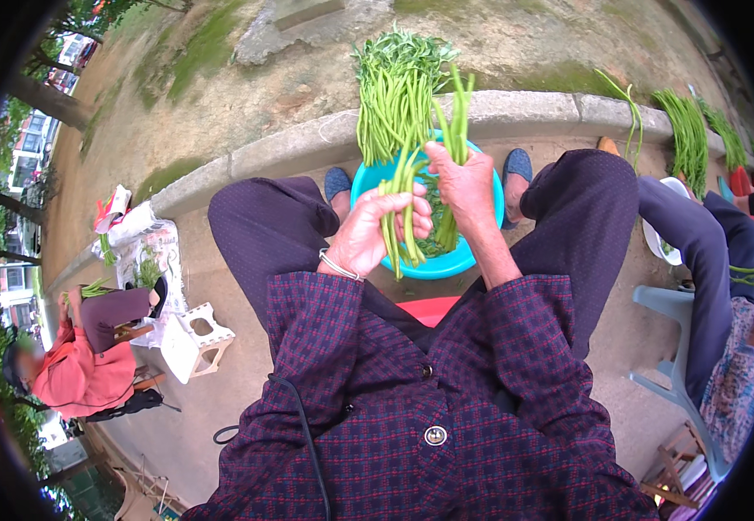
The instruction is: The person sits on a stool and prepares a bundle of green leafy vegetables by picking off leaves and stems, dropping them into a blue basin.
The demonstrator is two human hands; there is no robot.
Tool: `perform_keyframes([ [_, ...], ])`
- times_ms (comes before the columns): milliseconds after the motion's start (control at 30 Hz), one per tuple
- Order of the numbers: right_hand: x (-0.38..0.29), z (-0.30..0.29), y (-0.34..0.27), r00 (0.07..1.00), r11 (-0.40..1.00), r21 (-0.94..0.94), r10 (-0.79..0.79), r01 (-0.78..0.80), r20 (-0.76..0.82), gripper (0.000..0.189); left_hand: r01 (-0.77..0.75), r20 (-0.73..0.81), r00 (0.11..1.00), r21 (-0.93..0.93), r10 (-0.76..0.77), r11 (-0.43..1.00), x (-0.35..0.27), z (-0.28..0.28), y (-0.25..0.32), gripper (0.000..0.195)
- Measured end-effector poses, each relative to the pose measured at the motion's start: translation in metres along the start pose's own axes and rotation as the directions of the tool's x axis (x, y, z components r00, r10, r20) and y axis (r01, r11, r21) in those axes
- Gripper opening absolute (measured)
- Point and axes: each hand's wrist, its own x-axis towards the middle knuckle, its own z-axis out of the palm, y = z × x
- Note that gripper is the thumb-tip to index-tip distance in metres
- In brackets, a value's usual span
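Note:
My left hand (367, 225) grips a small bunch of green stalks (388, 225), which stick out above and below the fingers. A second bunch of green stalks (459, 124) is held upright in my right hand (470, 182), close beside the left. Both hands are over a turquoise plastic basin (461, 262) between my knees. Loose green leaves (430, 246) lie inside it, partly covered by my hands. Just beyond the basin, a large pile of long green stalks with leafy tops (393, 104) rests on the stone kerb and reaches over the basin's far rim.
A curved stone kerb (513, 114) runs across the front. At left, a person in a pink jacket (93, 371) sits near a white folding step stool (198, 342). At right, another seated person's leg (686, 221) is beside a white basin (651, 242) and more stalks (684, 133).

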Motion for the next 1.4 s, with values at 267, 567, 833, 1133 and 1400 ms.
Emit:
perform_keyframes([
  [267,-0.015,-0.004,-0.017,0.983,0.986,0.093,0.123,-0.136,0.135,0.014,-0.197,-0.127,0.978,-0.332,0.163,0.923,0.0,-0.027,0.028,0.024],
  [567,-0.063,0.023,-0.018,0.921,0.923,-0.368,0.045,0.109,0.386,0.019,-0.401,-0.426,0.859,-0.213,0.285,0.891,0.011,-0.038,0.018,0.019],
  [833,-0.068,0.028,-0.001,0.935,0.869,-0.441,-0.063,0.223,0.349,0.022,-0.409,-0.333,0.881,-0.18,0.336,0.895,0.01,-0.028,0.011,0.021],
  [1133,-0.036,0.003,-0.01,0.953,0.939,0.191,0.259,-0.287,0.157,0.017,-0.396,-0.147,0.912,-0.081,0.382,0.915,-0.014,-0.024,0.045,0.024],
  [1400,-0.004,-0.024,-0.014,0.987,0.874,0.459,0.15,-0.157,0.053,0.015,-0.33,-0.034,0.944,-0.052,0.328,0.943,-0.049,0.005,0.103,0.028],
])
